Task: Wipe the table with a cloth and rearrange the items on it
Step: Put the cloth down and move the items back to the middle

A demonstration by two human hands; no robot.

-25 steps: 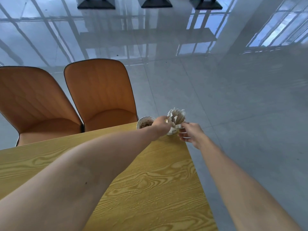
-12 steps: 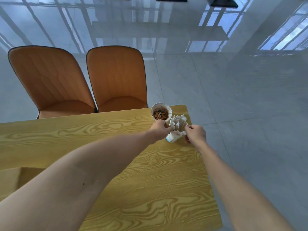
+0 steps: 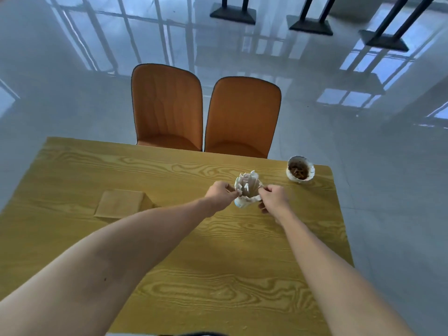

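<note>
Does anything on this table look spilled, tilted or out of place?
Nothing is spilled. The white cup packed with white paper packets leans, because both hands hold it. The small white bowl of brown scraps stands close to the yellow wooden table's far right corner.

cup of paper sticks [image 3: 247,190]: white cup, packed with white wrapped sticks fanning out the top, tilted, held between both hands over the table
ashtray bowl [image 3: 300,169]: white, brown butts inside, upright near far right corner
table [image 3: 218,263]: yellow wood-grain top
box [image 3: 120,204]: flat tan, left of cup

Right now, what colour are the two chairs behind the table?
Orange, with dark edging, seen in the head view: chairs behind the table.
</note>
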